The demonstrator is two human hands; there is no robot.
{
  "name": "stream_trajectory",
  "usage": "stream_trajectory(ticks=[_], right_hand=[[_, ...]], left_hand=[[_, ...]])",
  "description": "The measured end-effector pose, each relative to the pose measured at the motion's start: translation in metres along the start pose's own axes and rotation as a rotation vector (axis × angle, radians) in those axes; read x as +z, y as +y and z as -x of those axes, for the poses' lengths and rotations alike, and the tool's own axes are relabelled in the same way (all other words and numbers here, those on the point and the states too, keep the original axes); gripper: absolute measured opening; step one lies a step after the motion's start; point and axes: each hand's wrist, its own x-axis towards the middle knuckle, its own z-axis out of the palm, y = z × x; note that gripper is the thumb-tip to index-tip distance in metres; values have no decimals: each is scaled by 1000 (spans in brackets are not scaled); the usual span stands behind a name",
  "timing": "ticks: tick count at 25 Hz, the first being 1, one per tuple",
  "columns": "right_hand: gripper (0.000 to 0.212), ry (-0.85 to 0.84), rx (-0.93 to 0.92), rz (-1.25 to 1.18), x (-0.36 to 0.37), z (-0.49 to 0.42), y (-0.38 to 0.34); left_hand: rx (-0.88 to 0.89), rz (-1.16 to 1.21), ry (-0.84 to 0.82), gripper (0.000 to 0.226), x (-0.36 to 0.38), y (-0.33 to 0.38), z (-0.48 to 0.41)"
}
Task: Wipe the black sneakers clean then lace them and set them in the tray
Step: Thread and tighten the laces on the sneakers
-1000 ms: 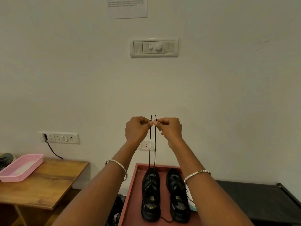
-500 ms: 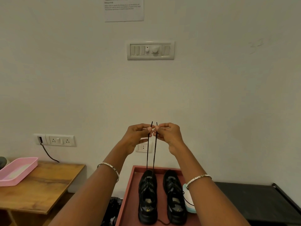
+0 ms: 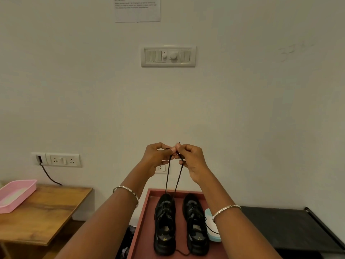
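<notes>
Two black sneakers stand side by side in a dark red tray (image 3: pixel 142 217), toes toward the wall: the left sneaker (image 3: pixel 164 224) and the right sneaker (image 3: pixel 197 224). A black lace (image 3: pixel 168 174) rises in two strands from the left sneaker's front up to my hands. My left hand (image 3: pixel 157 156) pinches one strand and my right hand (image 3: pixel 192 161) pinches the other; the fingertips meet high above the tray. A short lace tip pokes out above my right fingers. Another lace end lies loose between the sneakers' heels.
A white and blue object (image 3: pixel 212 228) lies in the tray to the right of the right sneaker. A wooden table (image 3: pixel 43 212) at left carries a pink tray (image 3: pixel 16 193). A black surface (image 3: pixel 285 227) lies at right. Dark items (image 3: pixel 126 242) sit below, left of the tray.
My hands came down a little and the lace strands now spread apart toward the shoe. The lace tips above my fingers are shorter.
</notes>
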Motion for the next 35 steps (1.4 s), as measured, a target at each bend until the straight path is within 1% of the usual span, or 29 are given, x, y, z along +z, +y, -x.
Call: stream_trajectory(ticks=[2, 4, 8, 10, 11, 12, 13, 15, 17, 18, 21, 24, 25, 26, 28, 29, 30, 31, 32, 33, 34, 35], right_hand=[[25, 108, 37, 52, 4, -6, 4], [26, 144, 121, 102, 8, -10, 5], [17, 84, 322, 116, 5, -15, 1], [13, 55, 309, 108, 3, -17, -1], [14, 46, 265, 93, 1, -18, -1], [19, 35, 205, 80, 0, -17, 0], [25, 16, 134, 102, -2, -15, 2], [34, -37, -2, 270, -4, -8, 7], [33, -72, -89, 434, -5, -1, 11], [31, -77, -124, 472, -4, 0, 11], [24, -72, -227, 532, 6, -3, 6], [17, -51, -228, 512, 11, -11, 4], [16, -22, -193, 460, 7, -14, 7], [17, 38, -136, 391, -2, -17, 13], [19, 223, 53, 208, -38, -21, 37], [20, 307, 171, 62, -62, -18, 53], [21, 355, 285, -133, -85, -13, 71], [22, 366, 364, -368, -103, -8, 86], [22, 354, 393, -606, -115, -6, 97], [21, 330, 382, -794, -118, -8, 105], [20, 313, 369, -875, -112, -16, 110], [18, 287, 367, -836, -100, -25, 110]], left_hand=[[214, -201, 66, 22, 4, -4, 0], [427, -459, 70, 16, 5, -7, -3], [762, -887, 44, 10, -4, -15, -6], [872, -996, 50, 13, -5, -18, -3], [871, -1017, 58, 13, -5, -17, -3], [835, -1010, 79, 13, -5, -16, -5], [763, -964, 111, 12, -7, -16, -8], [559, -782, 166, 13, -12, -13, -16], [395, -589, 176, 13, -15, -8, -20], [339, -509, 174, 12, -16, -6, -20], [240, -366, 144, 11, -15, -2, -18], [205, -290, 136, 13, -19, -1, -21], [188, -259, 174, 13, -24, -4, -24], [150, -223, 253, 13, -35, -10, -28], [-4, -117, 478, 11, -70, -34, -38], [-117, 0, 569, 9, -93, -48, -40], [-250, 176, 618, 10, -114, -61, -41], [-368, 418, 615, 14, -128, -74, -41], [-436, 631, 614, 21, -134, -87, -42], [-446, 703, 578, 24, -131, -95, -44], [-395, 617, 519, 23, -121, -97, -48], [-307, 361, 454, 19, -107, -96, -53]])
